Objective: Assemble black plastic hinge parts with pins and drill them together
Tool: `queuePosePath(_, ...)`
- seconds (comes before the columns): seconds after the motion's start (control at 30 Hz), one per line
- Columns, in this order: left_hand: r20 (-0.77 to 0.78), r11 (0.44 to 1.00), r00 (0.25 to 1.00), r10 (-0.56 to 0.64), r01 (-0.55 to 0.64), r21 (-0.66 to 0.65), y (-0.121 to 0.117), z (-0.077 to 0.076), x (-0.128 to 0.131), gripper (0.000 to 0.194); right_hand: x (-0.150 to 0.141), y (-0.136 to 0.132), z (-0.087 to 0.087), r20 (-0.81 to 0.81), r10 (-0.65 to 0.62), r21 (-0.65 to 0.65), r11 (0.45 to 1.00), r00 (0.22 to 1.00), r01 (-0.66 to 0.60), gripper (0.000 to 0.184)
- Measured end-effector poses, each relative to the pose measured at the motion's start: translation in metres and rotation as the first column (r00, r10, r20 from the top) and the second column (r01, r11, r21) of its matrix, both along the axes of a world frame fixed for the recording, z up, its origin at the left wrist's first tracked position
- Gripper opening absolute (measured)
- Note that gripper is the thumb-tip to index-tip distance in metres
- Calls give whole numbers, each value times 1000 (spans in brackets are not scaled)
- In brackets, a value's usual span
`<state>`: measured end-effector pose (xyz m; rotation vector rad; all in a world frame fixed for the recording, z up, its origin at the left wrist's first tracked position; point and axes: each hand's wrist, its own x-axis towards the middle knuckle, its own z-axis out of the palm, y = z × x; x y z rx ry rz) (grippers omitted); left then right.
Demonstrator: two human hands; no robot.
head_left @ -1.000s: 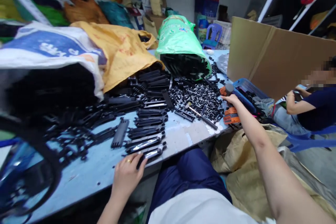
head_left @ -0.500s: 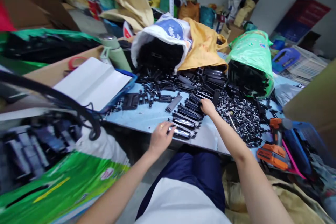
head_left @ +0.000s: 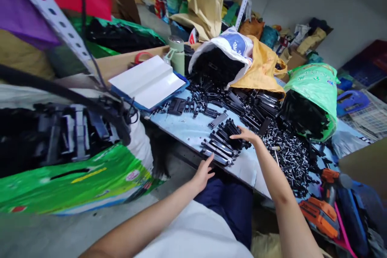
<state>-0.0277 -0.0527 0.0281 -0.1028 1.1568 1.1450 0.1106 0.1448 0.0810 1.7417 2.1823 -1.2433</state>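
A row of long black plastic parts (head_left: pixel 222 145) lies side by side near the table's front edge, some with glossy faces. My left hand (head_left: pixel 202 175) is just in front of the row's near end, its fingers spread and a fingertip close to the nearest part. At the far end, my right hand (head_left: pixel 246 134) reaches over bunched black parts (head_left: pixel 230 127), thumb and fingers apart. Its fingertips are at these parts; whether they press on them is unclear. A single flat grey-black piece (head_left: pixel 218 120) lies beyond the row.
Small pins or screws (head_left: pixel 287 165) are heaped on the right, with a small hammer (head_left: pixel 275 154) on them. An orange power drill (head_left: pixel 323 205) lies at the right edge. Open white (head_left: pixel 238 44), yellow (head_left: pixel 260 64) and green (head_left: pixel 314 76) bags stand behind. A tray holds white paper (head_left: pixel 148 82).
The view has swung left. My left hand has drawn back from the nearest part, fingers now spread. My right hand's fingers have opened over the far parts, which now look bunched together.
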Motion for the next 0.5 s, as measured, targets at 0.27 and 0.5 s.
queuePosePath(0.27, 188, 881, 898, 397, -430, 197, -8, 7, 22, 50, -14, -74, -9, -163, -1, -9, 1000, 987, 0, 81)
queuePosePath(0.5, -287, 862, 885, 366, -207, 462, -13, 14, 5, 71, -26, -95, -19, -554, 61, 27, 998, 830, -55, 66)
